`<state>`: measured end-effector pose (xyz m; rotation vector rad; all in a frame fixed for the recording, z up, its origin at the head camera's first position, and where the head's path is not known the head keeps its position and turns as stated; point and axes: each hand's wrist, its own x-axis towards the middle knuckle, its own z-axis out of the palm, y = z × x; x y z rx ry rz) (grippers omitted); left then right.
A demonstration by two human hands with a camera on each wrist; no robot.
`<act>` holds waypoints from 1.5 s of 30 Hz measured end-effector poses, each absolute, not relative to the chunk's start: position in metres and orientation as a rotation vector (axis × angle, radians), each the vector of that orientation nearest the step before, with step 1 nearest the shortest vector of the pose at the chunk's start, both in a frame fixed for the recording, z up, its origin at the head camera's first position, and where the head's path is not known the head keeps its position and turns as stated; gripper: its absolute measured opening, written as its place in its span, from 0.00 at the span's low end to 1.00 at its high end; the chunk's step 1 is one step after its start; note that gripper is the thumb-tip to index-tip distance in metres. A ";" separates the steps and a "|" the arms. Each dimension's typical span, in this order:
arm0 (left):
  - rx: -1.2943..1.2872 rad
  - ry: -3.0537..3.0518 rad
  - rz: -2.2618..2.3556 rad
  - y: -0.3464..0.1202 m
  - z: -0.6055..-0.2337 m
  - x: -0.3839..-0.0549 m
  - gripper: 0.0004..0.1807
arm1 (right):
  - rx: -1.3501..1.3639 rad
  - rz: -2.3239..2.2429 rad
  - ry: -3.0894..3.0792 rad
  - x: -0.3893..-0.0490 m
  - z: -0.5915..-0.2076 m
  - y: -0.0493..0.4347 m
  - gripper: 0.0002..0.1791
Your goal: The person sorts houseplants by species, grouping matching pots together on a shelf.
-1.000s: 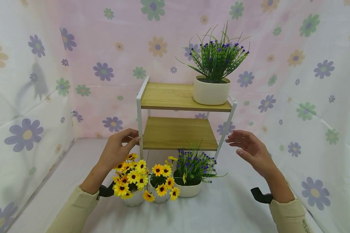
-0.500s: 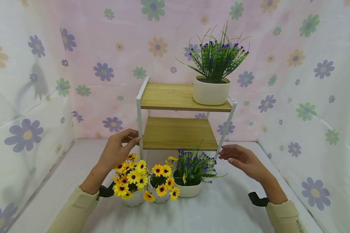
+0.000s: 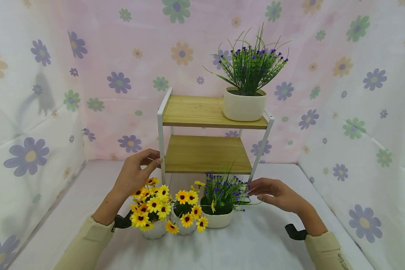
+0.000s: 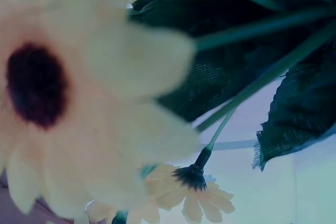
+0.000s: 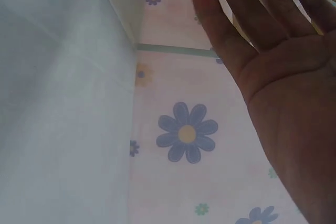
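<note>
In the head view a two-tier shelf rack (image 3: 207, 153) with wooden boards and a white frame stands in the middle. My left hand (image 3: 133, 172) pinches its left front post between thumb and fingers. At the lower right front post, my right hand (image 3: 273, 193) has relaxed fingers, their tips overlapping the edge of a purple-flowered plant in a white pot (image 3: 217, 220). Beside that plant are two pots of yellow flowers, one in the middle (image 3: 187, 219) and one by my left forearm (image 3: 153, 205). The right wrist view shows the right palm (image 5: 294, 103) with fingers extended.
Another purple-flowered plant in a white pot (image 3: 244, 107) sits on the right of the top board. A white cloth (image 3: 256, 243) covers the table. Flower-print fabric walls (image 3: 98, 67) enclose three sides. Yellow petals (image 4: 100, 150) fill much of the left wrist view.
My right hand has come down and to the left, from beside the right post to its lower part near the front plant. The left hand stays on the left post.
</note>
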<state>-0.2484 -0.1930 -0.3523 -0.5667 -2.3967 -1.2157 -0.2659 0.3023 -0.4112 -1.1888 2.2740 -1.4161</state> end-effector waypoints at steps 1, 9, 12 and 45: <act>-0.566 -2.397 -1.216 -0.193 -0.352 -0.248 0.09 | -1.180 -1.384 2.268 -0.266 -0.413 0.301 0.22; -0.568 -2.398 -1.221 -0.193 -0.354 -0.248 0.09 | -0.986 -1.205 2.297 -0.263 -0.426 0.285 0.33; -0.572 -2.396 -1.219 -0.193 -0.354 -0.248 0.10 | -0.912 -1.167 2.312 -0.261 -0.429 0.278 0.38; -0.574 -2.390 -1.208 -0.193 -0.354 -0.249 0.11 | -0.859 -1.185 2.617 -0.239 -0.456 0.214 0.56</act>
